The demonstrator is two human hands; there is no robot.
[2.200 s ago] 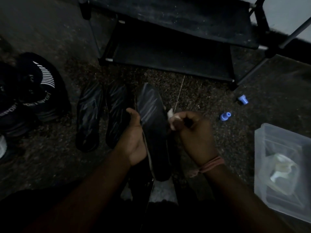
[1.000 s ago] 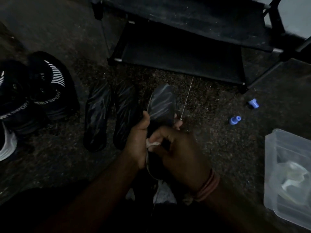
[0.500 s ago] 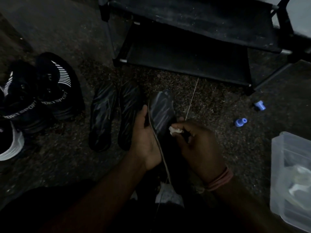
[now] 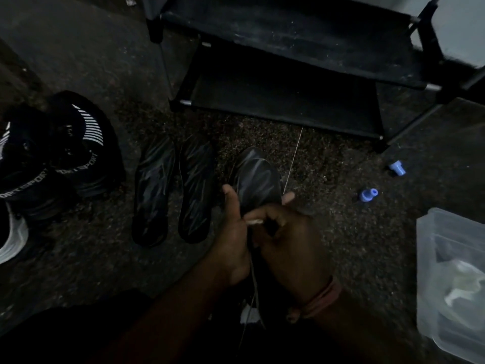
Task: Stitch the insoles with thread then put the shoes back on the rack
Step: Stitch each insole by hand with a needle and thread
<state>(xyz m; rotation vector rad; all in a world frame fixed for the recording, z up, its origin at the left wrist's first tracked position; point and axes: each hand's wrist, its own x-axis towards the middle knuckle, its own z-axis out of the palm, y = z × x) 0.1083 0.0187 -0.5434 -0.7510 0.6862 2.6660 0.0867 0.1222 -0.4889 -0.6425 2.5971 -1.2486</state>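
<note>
A dark insole (image 4: 256,177) is held up over the floor, its toe pointing away from me. My left hand (image 4: 232,240) grips its left edge, thumb raised along the side. My right hand (image 4: 288,240) lies across the insole's middle with fingers curled, pinching something small at its left edge; a white wrap shows on one fingertip. A pale thread (image 4: 294,156) runs from the insole's right edge up toward the rack, and another strand (image 4: 253,279) hangs down between my wrists. Two more dark insoles (image 4: 154,190) (image 4: 196,190) lie side by side on the floor to the left.
A black shoe rack (image 4: 288,82) with bare shelves stands ahead. Black sport shoes (image 4: 76,145) sit at the far left. Two small blue spools (image 4: 368,194) (image 4: 397,168) lie on the floor at right, near a clear plastic box (image 4: 451,279).
My right hand has swung from the insole's right side back across to its left edge, beside my left thumb. The left hand keeps its grip on the insole.
</note>
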